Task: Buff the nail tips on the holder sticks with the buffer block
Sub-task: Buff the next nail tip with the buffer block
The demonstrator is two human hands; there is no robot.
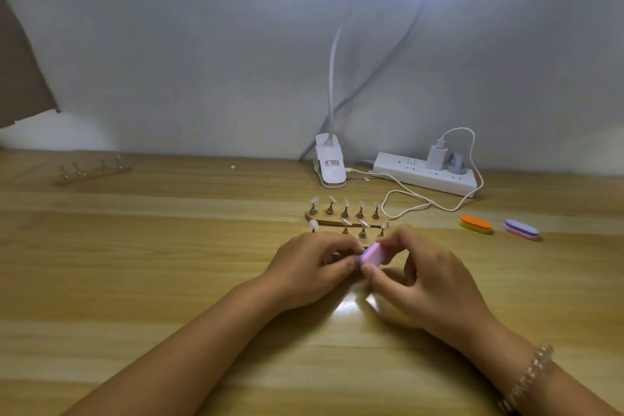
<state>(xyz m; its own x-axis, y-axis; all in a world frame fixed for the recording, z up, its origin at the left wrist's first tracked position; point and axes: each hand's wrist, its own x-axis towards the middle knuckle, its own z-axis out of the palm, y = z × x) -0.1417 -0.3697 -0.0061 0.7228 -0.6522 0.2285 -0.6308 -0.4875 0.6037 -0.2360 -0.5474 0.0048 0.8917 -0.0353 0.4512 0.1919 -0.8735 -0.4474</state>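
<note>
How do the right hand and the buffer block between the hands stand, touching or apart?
Touching. In the head view the right hand pinches the buffer block between thumb and fingertips.

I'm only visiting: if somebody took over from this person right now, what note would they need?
Right hand: grips the pink buffer block.
Left hand: pinches something against the block, likely a holder stick, hidden by the fingers.
Just beyond the hands: far row of five tipped sticks, near row of four with a gap. Third rack far left.
Spare orange buffer and purple buffer lie to the right.
Done: cannot tell which tips are buffed.
Left: finish this tip, then the rest.
</note>
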